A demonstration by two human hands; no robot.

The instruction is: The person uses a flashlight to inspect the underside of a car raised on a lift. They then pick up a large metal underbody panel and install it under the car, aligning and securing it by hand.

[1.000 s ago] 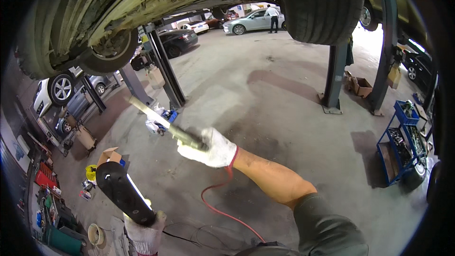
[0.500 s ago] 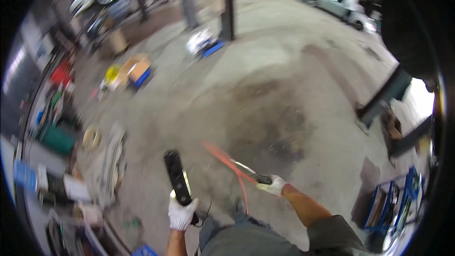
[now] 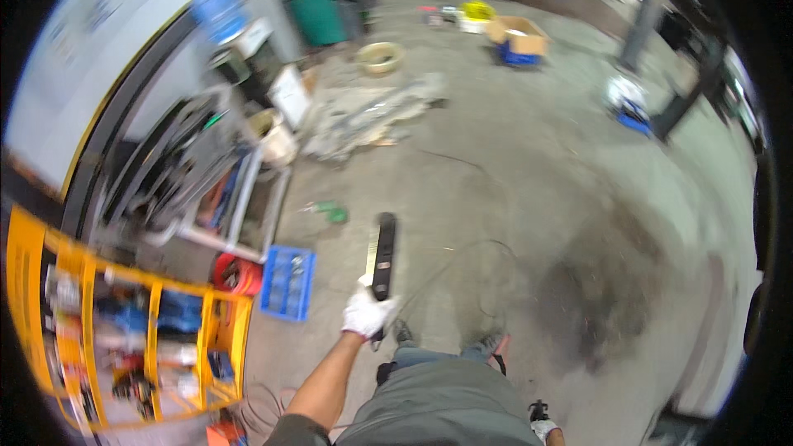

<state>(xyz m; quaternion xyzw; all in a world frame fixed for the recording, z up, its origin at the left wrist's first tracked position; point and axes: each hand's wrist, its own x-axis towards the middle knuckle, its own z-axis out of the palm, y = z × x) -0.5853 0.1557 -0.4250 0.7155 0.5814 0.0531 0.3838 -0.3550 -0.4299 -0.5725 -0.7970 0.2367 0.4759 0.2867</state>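
Note:
My left hand (image 3: 369, 312), in a white glove, is closed around the lower end of a long black bar (image 3: 385, 249). The bar stands nearly upright in the picture, with a pale yellowish strip along its left side; I cannot tell its exact kind. A thin dark cable (image 3: 429, 277) loops over the floor close to it. At the lower edge, my gloved right hand (image 3: 543, 428) is mostly cut off, with a small dark tool (image 3: 538, 409) sticking out of its grip. A bit of red hose or strap (image 3: 502, 348) shows by my right shoe.
A yellow shelf rack (image 3: 157, 330) full of parts stands at left, beside a blue divided bin (image 3: 287, 282) and a red bucket (image 3: 237, 272). Green objects (image 3: 334, 212) and plastic sheeting (image 3: 372, 111) lie on the floor. A cardboard box (image 3: 519, 37) and lift post (image 3: 640, 29) are farther off.
My view has swung left toward the rack. The right hand has dropped to the lower edge, and its tool with a thin light rod is now mostly out of sight. The left hand still holds the bar.

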